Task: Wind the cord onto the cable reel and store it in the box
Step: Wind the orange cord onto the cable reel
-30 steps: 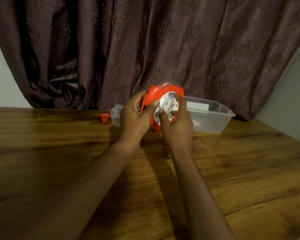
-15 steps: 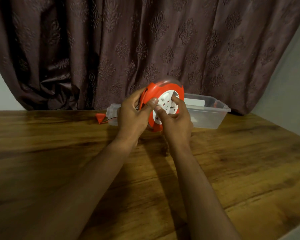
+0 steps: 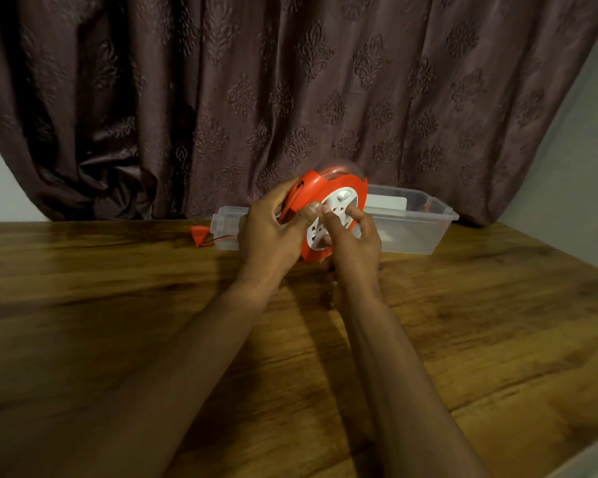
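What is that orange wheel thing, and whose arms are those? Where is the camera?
The camera sits on a person's head and looks down, so the arms you see are that person's own. The left hand grips the rim of an orange cable reel, a wheel that a long electric cord winds onto. The right hand has its fingers curled on the white middle part with the sockets. The reel is held up above a wooden table. Behind it on the table stands a clear plastic box, where the reel will be stored. To the left lies the cord's orange plug, not yet wound in. A dark curtain hangs behind.
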